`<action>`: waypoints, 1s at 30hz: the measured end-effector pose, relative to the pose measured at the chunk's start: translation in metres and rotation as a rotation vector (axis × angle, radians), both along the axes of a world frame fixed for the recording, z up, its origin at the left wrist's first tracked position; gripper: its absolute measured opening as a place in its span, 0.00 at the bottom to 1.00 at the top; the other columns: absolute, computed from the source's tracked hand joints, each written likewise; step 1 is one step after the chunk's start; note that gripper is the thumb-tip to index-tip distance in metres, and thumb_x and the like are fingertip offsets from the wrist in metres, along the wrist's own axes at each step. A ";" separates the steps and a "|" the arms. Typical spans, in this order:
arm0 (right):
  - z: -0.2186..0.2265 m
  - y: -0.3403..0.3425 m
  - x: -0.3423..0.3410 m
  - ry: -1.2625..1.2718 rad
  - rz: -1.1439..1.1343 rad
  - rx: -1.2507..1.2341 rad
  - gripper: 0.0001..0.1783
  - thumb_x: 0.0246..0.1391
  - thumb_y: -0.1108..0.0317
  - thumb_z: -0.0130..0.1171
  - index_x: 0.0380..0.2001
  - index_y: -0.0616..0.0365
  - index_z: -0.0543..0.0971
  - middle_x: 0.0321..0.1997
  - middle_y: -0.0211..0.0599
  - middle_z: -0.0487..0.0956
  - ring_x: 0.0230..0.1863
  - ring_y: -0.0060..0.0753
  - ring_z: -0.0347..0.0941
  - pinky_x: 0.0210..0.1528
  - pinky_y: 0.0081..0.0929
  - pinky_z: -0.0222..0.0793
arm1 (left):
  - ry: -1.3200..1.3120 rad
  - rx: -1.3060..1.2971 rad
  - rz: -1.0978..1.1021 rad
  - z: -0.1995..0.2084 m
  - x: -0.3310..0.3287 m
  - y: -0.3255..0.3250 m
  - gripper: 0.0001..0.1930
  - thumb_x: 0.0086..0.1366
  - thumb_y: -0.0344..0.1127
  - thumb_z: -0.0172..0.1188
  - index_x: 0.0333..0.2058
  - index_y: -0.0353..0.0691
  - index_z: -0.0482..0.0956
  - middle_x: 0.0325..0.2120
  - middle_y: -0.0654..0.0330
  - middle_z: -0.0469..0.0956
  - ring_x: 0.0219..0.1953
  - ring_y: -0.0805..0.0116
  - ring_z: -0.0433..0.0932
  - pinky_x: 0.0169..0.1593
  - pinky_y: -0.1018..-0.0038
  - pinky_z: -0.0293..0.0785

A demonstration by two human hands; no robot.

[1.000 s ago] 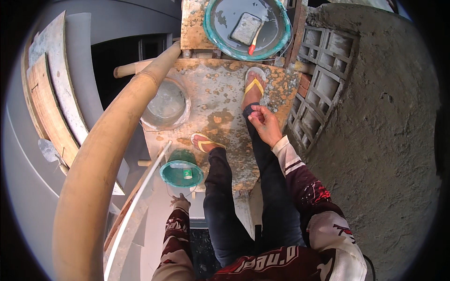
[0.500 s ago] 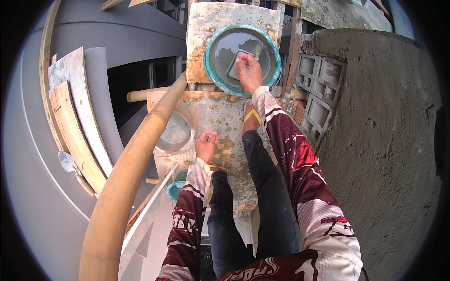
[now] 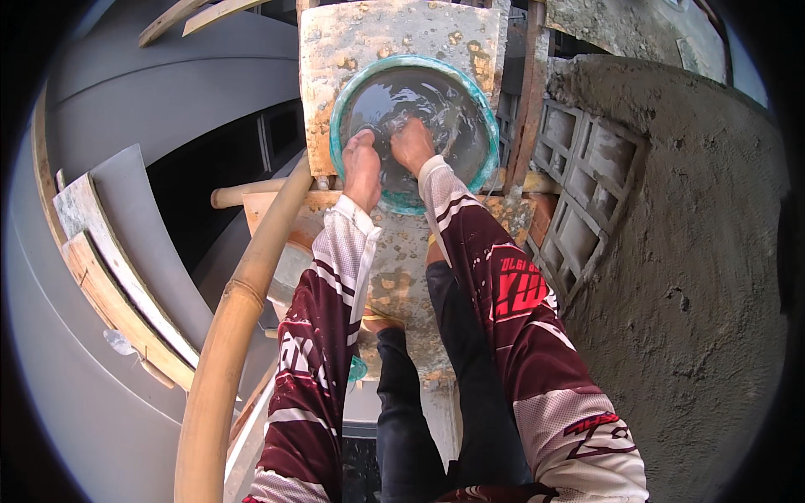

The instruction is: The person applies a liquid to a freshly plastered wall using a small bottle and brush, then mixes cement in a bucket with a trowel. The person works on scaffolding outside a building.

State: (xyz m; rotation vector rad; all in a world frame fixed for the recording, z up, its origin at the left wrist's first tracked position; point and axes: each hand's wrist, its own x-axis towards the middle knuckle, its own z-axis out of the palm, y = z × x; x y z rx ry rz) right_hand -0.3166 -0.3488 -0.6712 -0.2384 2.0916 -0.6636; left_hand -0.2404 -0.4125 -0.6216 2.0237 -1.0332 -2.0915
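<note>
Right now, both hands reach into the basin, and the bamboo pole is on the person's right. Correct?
No: the head view shows the bamboo pole on the person's left. The left hand and right hand do reach into the basin.

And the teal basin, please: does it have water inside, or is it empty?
The basin holds water: its grey surface ripples and shines around the right hand. How deep, I cannot tell.

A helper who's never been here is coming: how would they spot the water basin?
Follow the bamboo pole to its top end. Just right of that end, with the left hand and right hand over it, is the round teal basin. Unlike the teal bucket mostly hidden by the left sleeve, it stands in plain view, holding murky water.
</note>
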 end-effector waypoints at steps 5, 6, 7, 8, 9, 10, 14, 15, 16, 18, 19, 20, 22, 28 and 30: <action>-0.044 0.015 0.003 0.134 0.263 0.067 0.21 0.46 0.58 0.58 0.38 0.65 0.77 0.52 0.57 0.69 0.49 0.56 0.70 0.52 0.42 0.65 | 0.209 0.087 0.283 -0.032 0.000 0.006 0.13 0.66 0.40 0.45 0.38 0.36 0.72 0.31 0.56 0.77 0.31 0.68 0.74 0.39 0.75 0.69; -0.039 0.015 0.001 0.089 0.233 0.058 0.21 0.46 0.57 0.59 0.38 0.64 0.78 0.51 0.56 0.70 0.48 0.55 0.71 0.52 0.42 0.66 | 0.277 0.099 0.344 -0.022 -0.002 0.009 0.14 0.67 0.40 0.45 0.37 0.36 0.73 0.33 0.54 0.78 0.33 0.67 0.76 0.41 0.75 0.70; -0.035 0.011 0.001 0.065 0.265 0.022 0.21 0.46 0.57 0.59 0.37 0.64 0.78 0.50 0.55 0.70 0.47 0.55 0.71 0.51 0.42 0.67 | 0.281 -0.029 0.161 -0.022 0.008 0.012 0.17 0.67 0.40 0.43 0.43 0.31 0.73 0.42 0.48 0.77 0.47 0.61 0.75 0.50 0.70 0.69; -0.037 0.013 -0.002 0.044 0.287 0.002 0.20 0.47 0.57 0.59 0.36 0.64 0.78 0.48 0.55 0.71 0.47 0.54 0.71 0.49 0.41 0.68 | 0.281 -0.192 -0.073 -0.011 0.006 0.023 0.18 0.68 0.40 0.43 0.45 0.30 0.72 0.44 0.47 0.76 0.49 0.59 0.73 0.53 0.68 0.66; -0.038 0.016 -0.004 0.022 0.310 -0.018 0.20 0.47 0.57 0.59 0.35 0.63 0.78 0.47 0.54 0.72 0.46 0.53 0.72 0.48 0.41 0.69 | 0.280 -0.354 -0.306 0.001 0.004 0.038 0.19 0.68 0.40 0.42 0.47 0.29 0.71 0.46 0.46 0.74 0.52 0.56 0.71 0.55 0.66 0.64; -0.044 0.017 0.000 -0.124 0.079 -0.221 0.18 0.49 0.58 0.56 0.36 0.63 0.77 0.45 0.54 0.73 0.44 0.53 0.72 0.47 0.39 0.68 | 0.274 -0.530 -0.542 0.013 -0.001 0.042 0.21 0.68 0.40 0.42 0.49 0.28 0.70 0.48 0.45 0.73 0.54 0.53 0.69 0.58 0.65 0.61; -0.074 0.046 0.015 -0.398 -0.306 -0.602 0.14 0.54 0.62 0.50 0.36 0.63 0.73 0.37 0.52 0.76 0.37 0.52 0.74 0.45 0.33 0.68 | 0.136 -0.828 -0.992 0.011 -0.013 0.046 0.25 0.66 0.43 0.44 0.54 0.29 0.65 0.51 0.40 0.68 0.58 0.48 0.64 0.61 0.64 0.57; -0.068 0.044 0.002 -0.241 0.003 -0.414 0.14 0.54 0.62 0.50 0.35 0.63 0.73 0.36 0.52 0.76 0.36 0.51 0.74 0.44 0.33 0.68 | 0.100 -0.688 -0.979 0.009 -0.019 0.036 0.26 0.65 0.44 0.45 0.55 0.29 0.65 0.52 0.40 0.67 0.58 0.48 0.63 0.61 0.64 0.56; -0.048 0.033 -0.005 -0.094 0.315 -0.230 0.13 0.53 0.62 0.50 0.35 0.63 0.73 0.35 0.52 0.76 0.36 0.50 0.74 0.43 0.33 0.68 | 0.045 -0.548 -0.957 0.013 -0.018 0.023 0.26 0.65 0.45 0.45 0.55 0.30 0.65 0.53 0.39 0.66 0.59 0.47 0.62 0.61 0.65 0.56; -0.008 0.020 -0.005 0.093 0.168 -0.342 0.15 0.49 0.61 0.55 0.26 0.65 0.75 0.27 0.54 0.77 0.34 0.57 0.74 0.38 0.41 0.69 | -0.012 -0.409 -0.976 0.024 -0.021 0.011 0.27 0.64 0.44 0.45 0.55 0.27 0.63 0.55 0.38 0.63 0.60 0.46 0.59 0.62 0.66 0.55; -0.005 0.021 -0.014 0.070 0.194 -0.350 0.16 0.48 0.60 0.56 0.26 0.65 0.76 0.26 0.55 0.77 0.35 0.58 0.74 0.38 0.42 0.69 | 0.041 -0.488 -0.941 0.026 -0.021 0.018 0.27 0.64 0.43 0.45 0.55 0.26 0.63 0.54 0.37 0.62 0.60 0.46 0.59 0.62 0.66 0.55; -0.004 0.022 -0.022 0.045 0.213 -0.360 0.17 0.48 0.59 0.56 0.26 0.65 0.76 0.26 0.55 0.77 0.35 0.58 0.75 0.38 0.43 0.69 | 0.090 -0.566 -0.910 0.027 -0.018 0.026 0.27 0.64 0.42 0.45 0.54 0.24 0.62 0.54 0.35 0.62 0.60 0.46 0.58 0.62 0.66 0.54; -0.015 0.026 -0.034 -0.052 0.381 -0.098 0.17 0.50 0.58 0.54 0.28 0.66 0.76 0.23 0.55 0.76 0.34 0.57 0.75 0.39 0.43 0.69 | 0.138 -0.675 -0.958 0.023 -0.012 0.042 0.28 0.65 0.43 0.44 0.55 0.24 0.61 0.55 0.35 0.61 0.61 0.45 0.57 0.62 0.66 0.54; 0.018 0.024 0.013 0.383 0.316 -0.425 0.21 0.50 0.62 0.51 0.46 0.62 0.72 0.45 0.61 0.71 0.47 0.61 0.69 0.50 0.45 0.65 | -0.023 -0.306 -0.798 0.001 -0.006 0.017 0.28 0.67 0.46 0.40 0.54 0.25 0.62 0.49 0.35 0.68 0.54 0.44 0.67 0.56 0.65 0.62; 0.032 0.026 0.010 0.292 0.290 -0.336 0.22 0.50 0.68 0.49 0.50 0.63 0.69 0.46 0.58 0.71 0.49 0.58 0.68 0.53 0.40 0.63 | 0.087 -0.305 -0.636 -0.003 -0.002 0.012 0.24 0.66 0.44 0.41 0.49 0.26 0.67 0.43 0.37 0.72 0.49 0.43 0.70 0.53 0.64 0.65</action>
